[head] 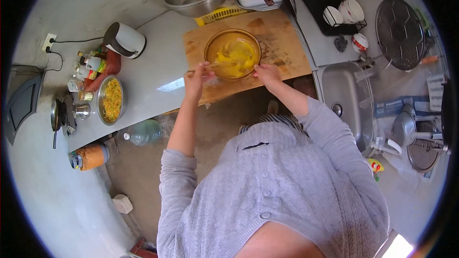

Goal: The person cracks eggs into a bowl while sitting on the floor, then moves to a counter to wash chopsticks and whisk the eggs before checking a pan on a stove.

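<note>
An amber glass bowl (pixel 208 52) stands on a wooden cutting board (pixel 294 48), with bright yellow beaten egg (pixel 235 57) inside. My left hand (pixel 198 76) is at the bowl's left near side, closed around thin sticks that look like chopsticks (pixel 217 66); they reach over the rim into the egg and are blurred. On the bowl's right near edge, my right hand (pixel 267 74) grips the rim between thumb and fingers.
A steel basin (pixel 172 3) and white tray (pixel 247 1) stand behind the board. At left are a kettle (pixel 131 41), bottles (pixel 95 63) and a metal bowl of shredded vegetables (pixel 112 100). A sink (pixel 344 89) and dish rack (pixel 319 25) lie to the right.
</note>
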`<state>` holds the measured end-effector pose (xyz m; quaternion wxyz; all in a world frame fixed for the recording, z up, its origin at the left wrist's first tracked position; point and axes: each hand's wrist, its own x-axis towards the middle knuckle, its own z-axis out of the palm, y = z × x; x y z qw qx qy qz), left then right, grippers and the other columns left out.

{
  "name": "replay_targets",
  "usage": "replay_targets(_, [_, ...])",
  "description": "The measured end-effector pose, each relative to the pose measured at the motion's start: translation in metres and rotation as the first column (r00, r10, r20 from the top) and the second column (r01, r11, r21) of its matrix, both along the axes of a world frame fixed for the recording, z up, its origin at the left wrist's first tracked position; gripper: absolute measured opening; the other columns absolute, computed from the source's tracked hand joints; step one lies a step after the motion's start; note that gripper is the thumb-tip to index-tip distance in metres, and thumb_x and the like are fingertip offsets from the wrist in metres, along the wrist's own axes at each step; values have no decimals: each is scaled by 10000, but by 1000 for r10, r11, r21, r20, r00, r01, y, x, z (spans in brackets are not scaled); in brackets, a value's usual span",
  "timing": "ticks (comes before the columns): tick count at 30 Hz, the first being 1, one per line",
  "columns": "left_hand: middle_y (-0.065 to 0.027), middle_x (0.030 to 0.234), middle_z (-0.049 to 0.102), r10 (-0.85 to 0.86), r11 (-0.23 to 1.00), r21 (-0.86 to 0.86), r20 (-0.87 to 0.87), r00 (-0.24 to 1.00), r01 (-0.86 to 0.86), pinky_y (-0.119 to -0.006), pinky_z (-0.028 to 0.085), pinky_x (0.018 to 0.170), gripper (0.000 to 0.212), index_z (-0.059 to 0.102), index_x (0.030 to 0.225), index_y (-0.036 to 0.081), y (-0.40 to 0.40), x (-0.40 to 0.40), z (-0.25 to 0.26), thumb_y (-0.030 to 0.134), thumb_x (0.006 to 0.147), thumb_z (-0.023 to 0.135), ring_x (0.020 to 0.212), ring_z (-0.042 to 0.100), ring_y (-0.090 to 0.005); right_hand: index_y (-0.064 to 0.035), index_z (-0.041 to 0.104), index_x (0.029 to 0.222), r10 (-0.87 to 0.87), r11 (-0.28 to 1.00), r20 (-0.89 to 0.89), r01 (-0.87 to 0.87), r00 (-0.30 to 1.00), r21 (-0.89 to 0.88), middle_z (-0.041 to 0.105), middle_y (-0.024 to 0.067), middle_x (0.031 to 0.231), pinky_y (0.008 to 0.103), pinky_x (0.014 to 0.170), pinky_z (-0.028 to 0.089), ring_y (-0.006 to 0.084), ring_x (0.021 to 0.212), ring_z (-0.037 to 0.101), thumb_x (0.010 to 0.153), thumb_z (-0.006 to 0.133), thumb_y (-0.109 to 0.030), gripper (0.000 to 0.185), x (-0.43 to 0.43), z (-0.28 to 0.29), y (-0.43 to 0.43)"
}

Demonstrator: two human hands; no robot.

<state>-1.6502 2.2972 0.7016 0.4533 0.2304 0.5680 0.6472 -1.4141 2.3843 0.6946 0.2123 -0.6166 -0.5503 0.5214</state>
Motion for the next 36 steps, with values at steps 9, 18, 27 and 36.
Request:
replay_targets(9, [-18, 631, 575, 113, 991, -41, -240, 964, -126, -245, 470, 556, 351, 610, 716, 79, 20, 5, 31, 361, 880, 480, 612, 574, -115, -74, 612, 825, 150, 953, 444, -249, 883, 174, 610, 131, 747, 423, 670, 450, 275, 736, 581, 859, 414, -419, 399, 4, -73, 47])
replay_targets(18, [-94, 727, 588, 48, 981, 186, -15, 999, -45, -321, 540, 568, 231, 595, 846, -16, 9, 5, -18, 202, 873, 526, 609, 593, -188, 6, 648, 824, 84, 996, 109, -84, 990, -11, 668, 71, 748, 265, 600, 468, 134, 684, 643, 821, 562, -281, 300, 6, -34, 0])
replay_targets(27, [-136, 773, 603, 102, 991, 78, 91, 991, -110, -321, 544, 588, 242, 582, 916, -38, 15, 6, 2, 186, 879, 497, 652, 625, -226, 15, 658, 789, -21, 996, -21, 19, 1000, -85, 665, 47, 682, 239, 602, 454, 119, 625, 615, 805, 585, -234, 259, -3, -19, 5])
replay_targets(36, [-119, 804, 611, -89, 996, 31, 100, 991, 86, -322, 541, 616, 254, 574, 940, -36, 9, 4, -4, 195, 879, 486, 658, 616, -211, 17, 655, 762, 7, 999, 47, -5, 999, -54, 665, 67, 692, 249, 626, 451, 136, 642, 616, 792, 589, -242, 269, -3, 11, -4])
